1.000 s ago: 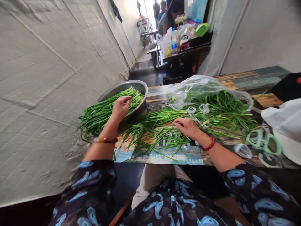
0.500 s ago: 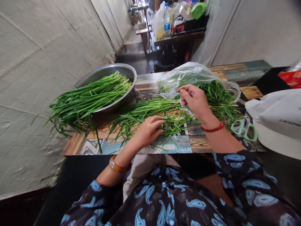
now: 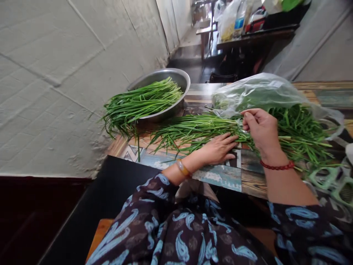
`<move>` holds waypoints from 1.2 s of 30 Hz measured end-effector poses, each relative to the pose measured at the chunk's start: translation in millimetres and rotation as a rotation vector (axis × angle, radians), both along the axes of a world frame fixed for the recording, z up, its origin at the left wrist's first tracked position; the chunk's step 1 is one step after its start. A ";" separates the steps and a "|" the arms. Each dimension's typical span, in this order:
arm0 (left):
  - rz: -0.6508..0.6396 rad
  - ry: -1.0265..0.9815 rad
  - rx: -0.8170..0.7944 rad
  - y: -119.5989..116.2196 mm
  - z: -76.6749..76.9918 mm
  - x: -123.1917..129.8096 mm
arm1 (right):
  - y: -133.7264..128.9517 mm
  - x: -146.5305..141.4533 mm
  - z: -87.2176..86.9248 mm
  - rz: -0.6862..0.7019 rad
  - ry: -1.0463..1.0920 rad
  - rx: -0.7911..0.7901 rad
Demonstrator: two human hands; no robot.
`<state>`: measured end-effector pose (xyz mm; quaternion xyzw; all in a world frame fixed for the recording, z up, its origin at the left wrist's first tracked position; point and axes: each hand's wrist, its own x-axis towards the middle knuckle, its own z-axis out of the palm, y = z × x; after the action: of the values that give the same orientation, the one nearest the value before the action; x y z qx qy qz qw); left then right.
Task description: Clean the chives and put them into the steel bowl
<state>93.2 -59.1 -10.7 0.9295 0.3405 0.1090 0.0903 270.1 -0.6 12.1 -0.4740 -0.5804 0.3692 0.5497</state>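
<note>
My left hand [image 3: 220, 148] lies flat, fingers stretched, on the near edge of a loose pile of garlic chives [image 3: 193, 127] on the table. Nothing shows in its grasp. Above the stem end of that pile is my right hand [image 3: 260, 127], thumb and fingertips pinched together beside a clear plastic bag [image 3: 264, 84]. Whatever sits in that pinch, if anything, is too small to make out. More chives [image 3: 300, 121] spill from the bag, right of this hand. At the left, a metal basin [image 3: 183, 79] holds a thick bundle of chives [image 3: 146, 99] whose leaves hang over its rim.
Light green scissors [image 3: 328, 178] lie on the patterned table [image 3: 220, 176] at the right. A white wall [image 3: 55, 92] runs along the left. Farther back, another table [image 3: 253, 40] carries a water bottle [image 3: 239, 20] and plastic bags.
My left hand has moved right along the pile and flattened onto it. My right hand keeps its pinch by the bag. The view has swung left, shifting everything rightward.
</note>
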 end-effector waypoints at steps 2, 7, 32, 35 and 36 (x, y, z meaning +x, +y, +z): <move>-0.024 -0.007 -0.003 3.9 2.7 5.1 | 1.0 0.2 -2.2 -0.021 -0.085 0.020; 0.007 -0.137 0.010 -13.9 12.4 -23.4 | 8.2 -0.6 -8.0 -0.026 -0.474 0.249; 0.585 0.270 0.346 25.8 26.6 -91.0 | 7.0 3.7 -2.5 0.242 -0.493 0.355; 0.643 0.185 0.452 25.5 25.6 -90.6 | 14.2 7.5 -2.2 0.019 -0.262 0.273; 0.635 0.176 0.447 27.8 23.5 -91.6 | 15.7 8.1 -2.6 -0.026 -0.245 0.257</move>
<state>1.6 -31.3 12.8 0.7805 0.5854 0.1229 -0.1818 278.2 15.1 9.5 -0.4488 -0.6791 0.2244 0.5357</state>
